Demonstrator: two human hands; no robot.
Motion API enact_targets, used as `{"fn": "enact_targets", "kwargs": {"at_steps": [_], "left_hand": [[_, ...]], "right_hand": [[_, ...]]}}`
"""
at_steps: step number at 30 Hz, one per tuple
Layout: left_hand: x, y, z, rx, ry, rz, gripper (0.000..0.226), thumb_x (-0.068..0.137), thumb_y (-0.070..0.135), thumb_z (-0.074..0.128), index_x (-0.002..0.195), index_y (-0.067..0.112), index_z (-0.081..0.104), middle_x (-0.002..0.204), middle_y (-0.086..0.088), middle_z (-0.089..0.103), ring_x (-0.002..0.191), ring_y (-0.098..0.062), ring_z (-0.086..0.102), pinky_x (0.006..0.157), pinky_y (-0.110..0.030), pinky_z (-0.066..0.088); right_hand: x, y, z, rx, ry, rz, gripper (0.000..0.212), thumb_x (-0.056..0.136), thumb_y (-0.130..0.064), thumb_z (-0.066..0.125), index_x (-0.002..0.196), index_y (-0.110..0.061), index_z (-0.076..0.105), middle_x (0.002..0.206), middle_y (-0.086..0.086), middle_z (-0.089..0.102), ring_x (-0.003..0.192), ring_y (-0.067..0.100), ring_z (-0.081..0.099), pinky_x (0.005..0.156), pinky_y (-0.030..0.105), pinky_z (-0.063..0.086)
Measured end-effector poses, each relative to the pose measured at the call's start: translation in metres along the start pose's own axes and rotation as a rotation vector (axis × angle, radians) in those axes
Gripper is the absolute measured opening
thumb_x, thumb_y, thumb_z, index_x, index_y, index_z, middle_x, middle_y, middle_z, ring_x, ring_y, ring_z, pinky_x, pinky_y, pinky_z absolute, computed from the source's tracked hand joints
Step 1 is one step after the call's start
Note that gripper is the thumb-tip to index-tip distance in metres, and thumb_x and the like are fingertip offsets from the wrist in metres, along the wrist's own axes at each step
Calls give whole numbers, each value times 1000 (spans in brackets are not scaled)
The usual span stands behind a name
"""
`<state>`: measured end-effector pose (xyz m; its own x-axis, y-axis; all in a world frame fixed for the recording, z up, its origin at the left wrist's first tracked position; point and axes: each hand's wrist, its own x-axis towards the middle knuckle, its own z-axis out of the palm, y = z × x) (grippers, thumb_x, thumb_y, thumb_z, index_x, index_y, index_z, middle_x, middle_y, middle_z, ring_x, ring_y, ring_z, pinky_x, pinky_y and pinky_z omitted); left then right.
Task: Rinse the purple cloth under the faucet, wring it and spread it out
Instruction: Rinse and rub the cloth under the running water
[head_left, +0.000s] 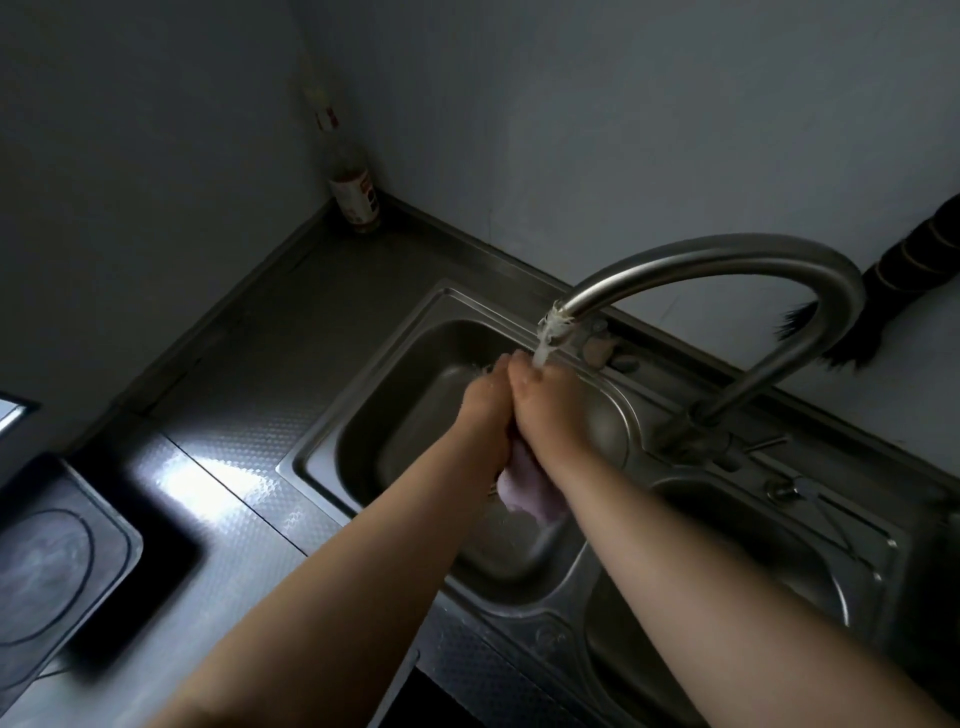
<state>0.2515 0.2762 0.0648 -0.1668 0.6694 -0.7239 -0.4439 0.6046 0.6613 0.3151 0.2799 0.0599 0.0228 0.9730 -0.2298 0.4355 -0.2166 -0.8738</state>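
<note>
The purple cloth (524, 491) is bunched between both hands over the left sink basin (363, 415); only a pale lilac fold shows below my wrists. My left hand (485, 410) and my right hand (545, 410) are pressed together and shut on the cloth, with fingers pointing away from me. Water runs from the spout of the curved steel faucet (727, 265) onto my right hand's fingers. Most of the cloth is hidden inside my hands.
A second basin (727, 597) lies to the right. A bottle (356, 195) stands in the back corner of the steel counter (234, 395). A black stove top (57, 561) sits at the left. A dark brush (883, 312) lies behind the faucet.
</note>
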Motion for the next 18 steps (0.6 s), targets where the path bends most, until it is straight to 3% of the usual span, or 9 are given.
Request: {"fn": "enact_targets", "kwargs": {"at_steps": [3, 5, 7, 10, 12, 13, 14, 16, 18], "left_hand": [[-8, -8, -9, -126, -228, -102, 48, 95, 49, 45, 99, 6, 66, 86, -14, 72, 88, -24, 66, 88, -36, 51], [-7, -8, -26, -200, -287, -152, 57, 92, 54, 45, 112, 3, 63, 100, -19, 70, 96, -28, 66, 93, -40, 49], [-8, 1, -42, -226, -229, -127, 55, 93, 51, 46, 115, 4, 62, 98, -18, 71, 96, -29, 66, 92, -41, 49], [2, 5, -49, -207, -73, -83, 45, 96, 44, 44, 115, 7, 61, 100, -16, 72, 98, -30, 66, 91, -41, 50], [6, 3, -42, -209, 23, -72, 49, 94, 48, 46, 121, 10, 60, 112, -17, 69, 104, -31, 65, 99, -44, 48], [9, 1, -37, -205, 58, -71, 48, 93, 49, 46, 117, 10, 62, 110, -16, 70, 100, -30, 66, 99, -44, 48], [9, 0, -30, -196, 87, -76, 45, 94, 48, 44, 108, 10, 64, 98, -15, 71, 90, -27, 67, 94, -41, 50], [6, -6, -12, -140, 86, -86, 40, 96, 45, 44, 88, 11, 63, 70, -10, 65, 64, -22, 62, 69, -33, 53], [-3, -11, 9, -123, 12, -95, 37, 92, 43, 52, 81, 11, 66, 68, -9, 67, 62, -21, 64, 63, -32, 54]], "right_hand": [[30, 3, -16, 68, 28, 60, 22, 89, -18, 50, 81, -4, 64, 79, 15, 64, 83, 32, 63, 70, 33, 44], [38, 7, -32, 234, 29, 178, 22, 92, -25, 49, 86, -8, 61, 78, 7, 63, 80, 29, 62, 64, 25, 48], [37, 14, -42, 362, -57, 325, 44, 95, -46, 44, 100, -7, 63, 87, 7, 68, 81, 21, 67, 62, 21, 52], [30, 11, -49, 474, -194, 360, 46, 93, -54, 42, 96, -16, 67, 92, 5, 73, 89, 24, 71, 73, 36, 57], [15, 5, -40, 305, -246, 260, 39, 93, -49, 42, 85, -17, 63, 83, 3, 68, 88, 29, 68, 75, 41, 54], [6, 3, -32, 185, -262, 190, 38, 94, -47, 41, 83, -18, 62, 77, 2, 66, 80, 25, 67, 69, 36, 51], [-2, 1, -23, 83, -268, 115, 38, 95, -46, 41, 83, -18, 64, 73, 0, 65, 72, 19, 65, 64, 30, 48], [-3, 3, -9, -95, -200, 9, 41, 94, -46, 44, 81, -15, 67, 71, 5, 67, 66, 16, 63, 63, 28, 46], [15, 4, -10, -154, -26, -2, 38, 91, -42, 46, 77, -12, 64, 76, 11, 69, 72, 26, 65, 67, 35, 50]]}}
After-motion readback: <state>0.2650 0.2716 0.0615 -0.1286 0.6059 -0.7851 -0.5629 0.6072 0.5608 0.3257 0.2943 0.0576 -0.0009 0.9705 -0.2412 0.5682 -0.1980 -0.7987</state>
